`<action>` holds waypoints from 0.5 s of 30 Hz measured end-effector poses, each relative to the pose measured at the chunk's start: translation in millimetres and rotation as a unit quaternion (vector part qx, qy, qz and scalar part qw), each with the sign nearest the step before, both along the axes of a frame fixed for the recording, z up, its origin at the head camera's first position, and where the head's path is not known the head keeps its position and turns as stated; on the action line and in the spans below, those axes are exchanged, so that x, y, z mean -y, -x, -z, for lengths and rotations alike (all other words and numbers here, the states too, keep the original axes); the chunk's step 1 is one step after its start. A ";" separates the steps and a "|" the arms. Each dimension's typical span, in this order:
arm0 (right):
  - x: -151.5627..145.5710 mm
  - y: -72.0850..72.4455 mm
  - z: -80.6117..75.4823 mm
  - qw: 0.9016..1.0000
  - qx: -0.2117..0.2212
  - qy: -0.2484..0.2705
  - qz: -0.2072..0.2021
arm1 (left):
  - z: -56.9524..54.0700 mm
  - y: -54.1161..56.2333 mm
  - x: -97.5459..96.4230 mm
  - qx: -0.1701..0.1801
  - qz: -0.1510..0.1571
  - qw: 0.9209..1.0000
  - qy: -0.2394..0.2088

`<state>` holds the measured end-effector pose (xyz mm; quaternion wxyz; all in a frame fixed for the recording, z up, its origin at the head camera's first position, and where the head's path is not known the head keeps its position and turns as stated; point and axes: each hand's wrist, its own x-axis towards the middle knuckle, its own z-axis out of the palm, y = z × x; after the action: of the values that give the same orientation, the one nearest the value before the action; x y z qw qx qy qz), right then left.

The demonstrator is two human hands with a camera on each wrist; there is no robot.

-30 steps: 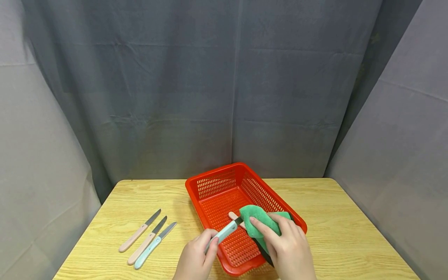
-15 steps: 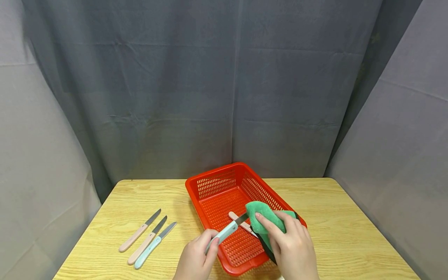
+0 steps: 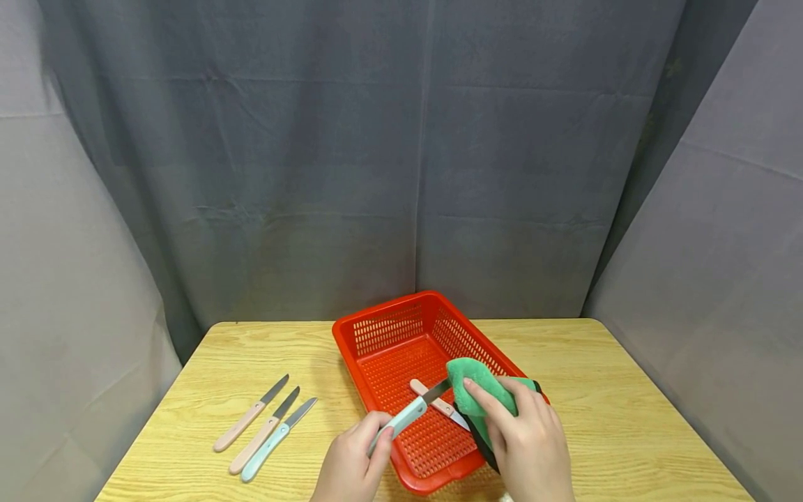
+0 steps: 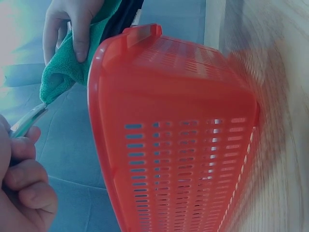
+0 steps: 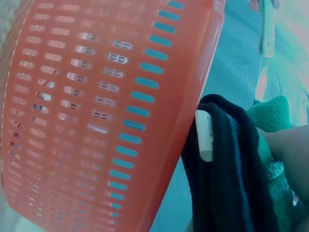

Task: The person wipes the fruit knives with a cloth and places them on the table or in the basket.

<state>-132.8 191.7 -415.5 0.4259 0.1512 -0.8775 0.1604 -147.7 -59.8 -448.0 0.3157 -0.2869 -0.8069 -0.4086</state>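
Note:
My left hand (image 3: 355, 457) grips the pale blue handle of a paring knife (image 3: 408, 416), held over the near part of a red plastic basket (image 3: 351, 362). The knife's blade points up and right, its tip end covered by a green cloth (image 3: 479, 390) with a dark edge. My right hand (image 3: 530, 439) pinches that folded cloth around the blade, above the basket's right rim. In the left wrist view the cloth (image 4: 63, 79) meets the blade's end. Inside the basket lies another knife with a pink handle (image 3: 422, 388), partly hidden under the held knife and the cloth.
Three knives lie side by side on the wooden table (image 3: 627, 418) at left: a pink-handled knife (image 3: 240, 427), a second pink-handled one (image 3: 254, 445) and a pale blue-handled knife (image 3: 266, 454). Grey curtains (image 3: 314, 174) enclose the table at the back and sides.
My right hand and the green cloth have slid right along the blade toward its tip, baring more of the blade and of the pink-handled knife below. My left hand stays put.

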 end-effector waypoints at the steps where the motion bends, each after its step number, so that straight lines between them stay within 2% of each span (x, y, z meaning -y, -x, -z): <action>1: -0.2 0.3 0.5 1.000 -0.003 0.001 0.000 | 0.1 -0.1 0.0 0.001 0.000 1.000 0.000; 8: -1.7 0.7 1.4 1.000 -0.011 0.007 0.002 | 0.4 -0.1 -0.3 0.008 0.006 1.000 -0.003; 15: -1.3 3.7 1.0 0.997 -0.072 0.014 0.004 | 0.6 0.1 -1.2 0.002 -0.021 1.000 0.002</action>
<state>-136.4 193.0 -416.6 0.4904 0.1528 -0.8430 0.1597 -147.8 -58.6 -448.7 0.3218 -0.2698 -0.8140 -0.4013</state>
